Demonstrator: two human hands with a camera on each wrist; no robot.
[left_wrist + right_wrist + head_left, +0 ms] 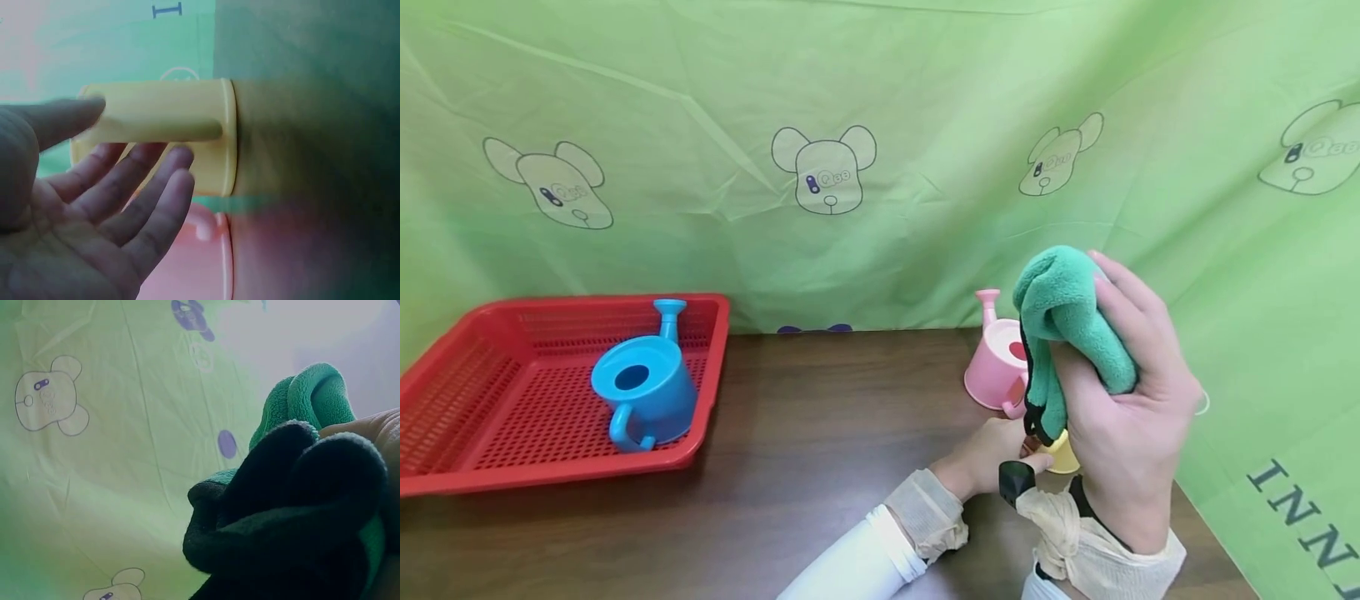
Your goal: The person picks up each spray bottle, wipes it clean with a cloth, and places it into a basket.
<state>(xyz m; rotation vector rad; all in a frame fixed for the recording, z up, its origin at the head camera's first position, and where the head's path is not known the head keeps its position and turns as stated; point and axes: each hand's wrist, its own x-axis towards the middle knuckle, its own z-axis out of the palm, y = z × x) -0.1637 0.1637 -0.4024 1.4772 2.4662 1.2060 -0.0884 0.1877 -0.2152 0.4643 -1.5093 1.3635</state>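
Table point(820, 400) of brown woodgrain, printed green curtain point(940, 75), right grip point(1142, 400) holding cloth point(1063, 287), left grip point(81, 231) at yellow can point(175, 103), hold unclear.

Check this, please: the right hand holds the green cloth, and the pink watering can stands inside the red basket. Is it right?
The colour is wrong: the head view shows a blue watering can inside the red basket. The right hand does hold the green cloth.
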